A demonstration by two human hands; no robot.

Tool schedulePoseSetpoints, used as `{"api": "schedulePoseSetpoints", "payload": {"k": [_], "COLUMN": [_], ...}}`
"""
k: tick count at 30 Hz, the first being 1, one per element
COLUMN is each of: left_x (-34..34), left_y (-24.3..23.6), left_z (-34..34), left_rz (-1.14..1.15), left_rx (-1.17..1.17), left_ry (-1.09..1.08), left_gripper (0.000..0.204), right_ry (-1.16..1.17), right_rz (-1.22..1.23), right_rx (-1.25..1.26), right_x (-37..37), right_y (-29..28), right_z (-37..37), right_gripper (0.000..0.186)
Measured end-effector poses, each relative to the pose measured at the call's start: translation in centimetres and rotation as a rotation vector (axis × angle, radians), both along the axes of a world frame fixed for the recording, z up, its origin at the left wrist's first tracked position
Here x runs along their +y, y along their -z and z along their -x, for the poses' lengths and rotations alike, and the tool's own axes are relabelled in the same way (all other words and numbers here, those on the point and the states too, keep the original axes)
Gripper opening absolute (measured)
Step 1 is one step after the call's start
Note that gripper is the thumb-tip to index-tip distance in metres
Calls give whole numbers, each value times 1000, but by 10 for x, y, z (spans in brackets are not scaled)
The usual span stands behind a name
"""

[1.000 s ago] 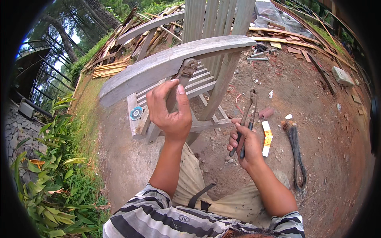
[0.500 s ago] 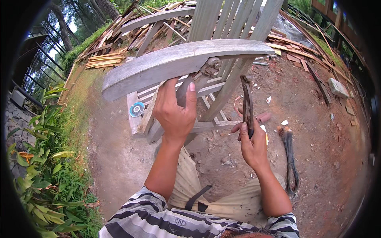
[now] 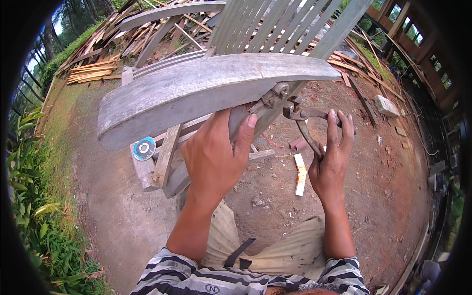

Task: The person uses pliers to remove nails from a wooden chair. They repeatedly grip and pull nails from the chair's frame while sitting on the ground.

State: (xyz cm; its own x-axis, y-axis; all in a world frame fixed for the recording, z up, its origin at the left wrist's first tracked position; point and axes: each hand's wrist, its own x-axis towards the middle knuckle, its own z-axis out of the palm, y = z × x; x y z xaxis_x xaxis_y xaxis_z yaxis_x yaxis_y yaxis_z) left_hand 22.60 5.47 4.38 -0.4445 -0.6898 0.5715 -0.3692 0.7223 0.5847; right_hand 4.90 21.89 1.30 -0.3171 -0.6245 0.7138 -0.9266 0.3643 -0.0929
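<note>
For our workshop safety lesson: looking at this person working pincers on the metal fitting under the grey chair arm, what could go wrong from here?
1. The left hand grips right beside the metal fitting; if the pincers in the right hand slip, the thumb could get nipped or struck.
2. If the fitting lets go suddenly, the pincers may jerk back toward the person.
3. The weathered chair arm looks rough, so splinters seem possible.

Left hand (image 3: pixel 214 160) under the curved plank (image 3: pixel 196 91), touching the metal fitting (image 3: pixel 273 96) at its underside. Pincers (image 3: pixel 302 118) in right hand (image 3: pixel 332 162), just right of the fitting. Disc (image 3: pixel 144 148) on the chair frame, left of left hand. Slatted chair back (image 3: pixel 280 24) behind plank; scrap wood pile (image 3: pixel 98 59) behind-left.
</note>
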Motion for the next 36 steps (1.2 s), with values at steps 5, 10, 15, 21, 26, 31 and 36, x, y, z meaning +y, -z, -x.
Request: {"api": "schedulePoseSetpoints", "payload": {"k": [5,10,15,21,26,31,36], "left_x": [-6,-9,-9,-11,-11,-11,-15], "left_y": [6,7,4,5,5,6,12], "left_z": [-1,-3,-6,-7,-6,-5,-3], "left_rz": [54,75,8,37,69,79,177], "left_rx": [49,56,37,33,37,27,64], "left_ry": [61,91,143,155,143,137,104], "left_gripper": [43,43,44,43,44,44,43], "right_ry": [50,46,34,-40,-123,-195,-254], "right_rz": [89,64,58,90,104,103,101], "right_rx": [176,263,318,459,618,772,761], "right_x": [-12,-16,-17,-29,-39,-49,-51], "right_y": [-6,-12,-16,-24,-41,-65,-71], "right_z": [13,16,33,69,104,128,132], "right_gripper": [93,92,93,100,100,91,89]}}
